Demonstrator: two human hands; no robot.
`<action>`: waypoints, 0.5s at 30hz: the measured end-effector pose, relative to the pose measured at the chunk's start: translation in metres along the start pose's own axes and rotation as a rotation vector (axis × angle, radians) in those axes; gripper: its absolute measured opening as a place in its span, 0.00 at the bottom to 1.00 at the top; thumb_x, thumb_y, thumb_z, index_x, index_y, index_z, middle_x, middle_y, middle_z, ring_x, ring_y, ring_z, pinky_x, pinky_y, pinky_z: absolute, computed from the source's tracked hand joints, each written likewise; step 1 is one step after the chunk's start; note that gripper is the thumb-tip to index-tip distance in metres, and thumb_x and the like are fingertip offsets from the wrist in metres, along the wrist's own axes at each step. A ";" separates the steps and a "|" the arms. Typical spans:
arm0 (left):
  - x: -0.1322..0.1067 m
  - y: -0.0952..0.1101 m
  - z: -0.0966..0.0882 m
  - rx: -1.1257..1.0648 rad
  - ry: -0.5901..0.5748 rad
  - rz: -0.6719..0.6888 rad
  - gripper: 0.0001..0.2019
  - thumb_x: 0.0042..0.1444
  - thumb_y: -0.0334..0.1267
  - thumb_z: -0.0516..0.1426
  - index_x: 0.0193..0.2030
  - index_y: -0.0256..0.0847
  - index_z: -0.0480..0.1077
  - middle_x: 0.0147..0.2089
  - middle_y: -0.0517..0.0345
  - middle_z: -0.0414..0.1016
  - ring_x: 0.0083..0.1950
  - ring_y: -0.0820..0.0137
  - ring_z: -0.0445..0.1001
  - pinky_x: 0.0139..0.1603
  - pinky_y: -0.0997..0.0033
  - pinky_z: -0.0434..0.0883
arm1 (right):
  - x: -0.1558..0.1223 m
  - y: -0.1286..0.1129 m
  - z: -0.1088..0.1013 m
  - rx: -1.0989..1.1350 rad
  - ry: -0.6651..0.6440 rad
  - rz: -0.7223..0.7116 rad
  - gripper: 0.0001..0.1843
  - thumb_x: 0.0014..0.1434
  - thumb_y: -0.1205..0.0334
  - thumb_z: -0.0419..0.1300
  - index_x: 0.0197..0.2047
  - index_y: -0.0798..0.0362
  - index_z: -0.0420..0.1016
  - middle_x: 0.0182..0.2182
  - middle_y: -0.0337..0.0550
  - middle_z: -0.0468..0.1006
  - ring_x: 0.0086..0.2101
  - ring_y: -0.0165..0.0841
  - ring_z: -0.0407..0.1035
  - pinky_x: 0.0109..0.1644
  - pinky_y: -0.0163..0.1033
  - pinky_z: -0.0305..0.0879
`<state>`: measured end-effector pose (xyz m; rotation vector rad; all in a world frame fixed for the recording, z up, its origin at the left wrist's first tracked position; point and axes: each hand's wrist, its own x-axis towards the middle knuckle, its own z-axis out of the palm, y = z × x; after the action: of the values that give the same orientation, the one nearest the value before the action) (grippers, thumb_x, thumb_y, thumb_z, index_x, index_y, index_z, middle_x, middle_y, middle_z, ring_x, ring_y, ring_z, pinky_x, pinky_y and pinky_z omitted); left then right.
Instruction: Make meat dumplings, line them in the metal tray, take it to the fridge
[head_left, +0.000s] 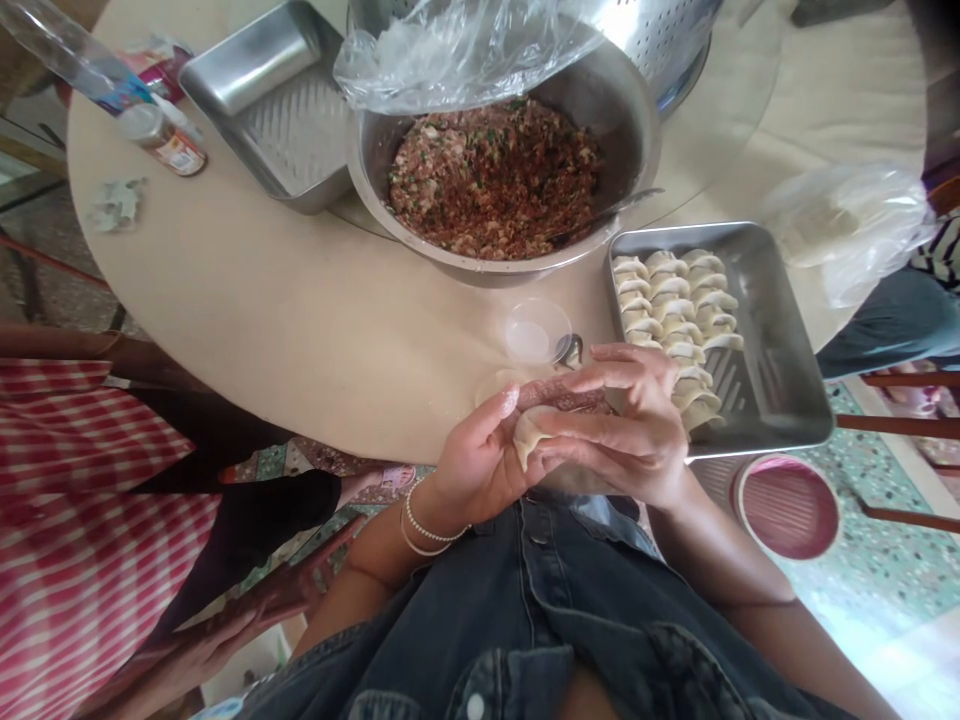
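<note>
A folded dumpling (pixel 529 436) rests in the curled fingers of my left hand (pixel 480 455), just over the table's near edge. My right hand (pixel 637 425) pinches the same dumpling from the other side, its upper fingers raised. Part of the dumpling is hidden by the fingers. Right of my hands, a metal tray (pixel 780 370) holds rows of finished dumplings (pixel 675 300) along its left side. Behind my hands stands a small clear bowl (pixel 536 330) with pale contents. A large steel bowl (pixel 367 190) of minced filling (pixel 495 175) is farther back.
Plastic wrap (pixel 465 55) drapes over the big bowl's far rim. An unfilled metal tray (pixel 285 130), a jar (pixel 161 140) and a plastic bottle (pixel 75 55) are at the left. A plastic bag (pixel 847 225) lies right. Someone in a checked garment (pixel 90 520) is close at left.
</note>
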<state>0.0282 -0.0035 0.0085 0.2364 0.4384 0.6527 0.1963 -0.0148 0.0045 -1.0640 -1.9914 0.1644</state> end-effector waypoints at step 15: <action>0.000 0.002 0.001 0.046 0.011 -0.082 0.23 0.68 0.48 0.42 0.51 0.42 0.74 0.52 0.52 0.78 0.60 0.60 0.72 0.60 0.57 0.69 | 0.002 0.000 -0.010 0.047 -0.203 -0.021 0.16 0.61 0.52 0.61 0.52 0.43 0.75 0.48 0.39 0.76 0.54 0.34 0.66 0.55 0.47 0.58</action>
<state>0.0277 -0.0025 0.0105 0.2571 0.4715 0.5638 0.2033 -0.0159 0.0121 -1.0309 -2.1674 0.3171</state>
